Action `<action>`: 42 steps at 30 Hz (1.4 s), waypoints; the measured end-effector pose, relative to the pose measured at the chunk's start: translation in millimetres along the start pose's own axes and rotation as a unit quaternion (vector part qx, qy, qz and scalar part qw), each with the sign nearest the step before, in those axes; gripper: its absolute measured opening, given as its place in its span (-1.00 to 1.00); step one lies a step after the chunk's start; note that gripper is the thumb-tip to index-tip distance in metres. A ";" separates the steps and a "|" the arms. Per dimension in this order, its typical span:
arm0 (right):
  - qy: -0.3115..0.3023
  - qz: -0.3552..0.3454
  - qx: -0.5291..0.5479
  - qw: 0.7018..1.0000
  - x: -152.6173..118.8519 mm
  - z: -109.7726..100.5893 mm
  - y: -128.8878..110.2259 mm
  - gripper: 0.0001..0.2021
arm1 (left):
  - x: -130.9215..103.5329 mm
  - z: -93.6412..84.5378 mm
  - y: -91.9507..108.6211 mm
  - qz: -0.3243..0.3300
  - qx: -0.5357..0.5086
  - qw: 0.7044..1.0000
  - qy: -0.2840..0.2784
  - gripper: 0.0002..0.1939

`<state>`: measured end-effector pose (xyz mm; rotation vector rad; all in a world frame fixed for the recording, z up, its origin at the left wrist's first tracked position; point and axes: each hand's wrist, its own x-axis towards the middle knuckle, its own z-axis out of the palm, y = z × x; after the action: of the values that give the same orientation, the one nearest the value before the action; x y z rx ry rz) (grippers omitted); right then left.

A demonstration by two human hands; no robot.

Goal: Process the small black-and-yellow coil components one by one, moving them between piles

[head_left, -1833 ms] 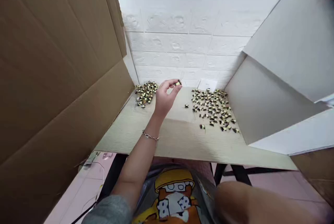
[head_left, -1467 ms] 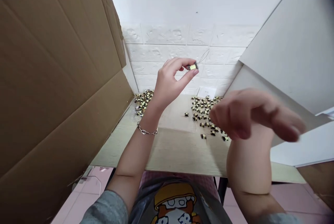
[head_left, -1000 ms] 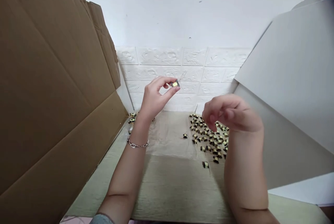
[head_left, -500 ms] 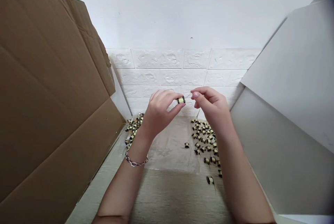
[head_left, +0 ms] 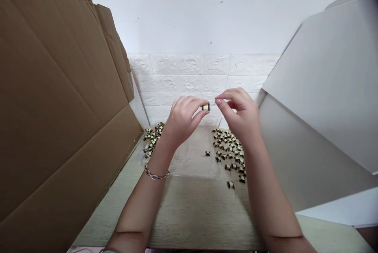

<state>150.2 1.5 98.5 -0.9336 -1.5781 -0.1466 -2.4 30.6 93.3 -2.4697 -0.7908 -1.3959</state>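
Observation:
Between thumb and forefinger, my left hand (head_left: 184, 121) holds up a small transformer coil (head_left: 206, 107) with a yellow-wrapped middle and black pinned ends. My right hand (head_left: 239, 115) pinches the thin wire lead (head_left: 213, 104) that runs out of the coil's right side. Both hands are raised above the table in front of the wall. On the plastic sheet below lies a single similar coil (head_left: 208, 153). Many more coils (head_left: 227, 146) spread out to the right, partly behind my right forearm. Another pile of coils (head_left: 152, 139) sits at the left, partly covered by my left arm.
A tall brown cardboard panel (head_left: 65, 99) closes off the left side, and white boards (head_left: 319, 127) stand at the right. Behind is a white brick-patterned wall (head_left: 180, 64). A clear plastic sheet (head_left: 191, 166) lies on the wooden table (head_left: 201, 217).
The view has shifted a little. My right fingers have moved slightly, still on the wire, which now runs more level. The coil stays in my left hand.

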 end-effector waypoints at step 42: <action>0.178 -0.145 -0.131 0.964 -22.3 12.1 0.9 -0.92 | -10.2 -0.2 30.0 -0.105 -0.012 0.989 0.105 -0.79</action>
<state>140.1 -1.5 75.5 -0.8160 -1.3674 -0.7069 9.4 1.7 87.5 -2.2596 -1.0141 -1.7111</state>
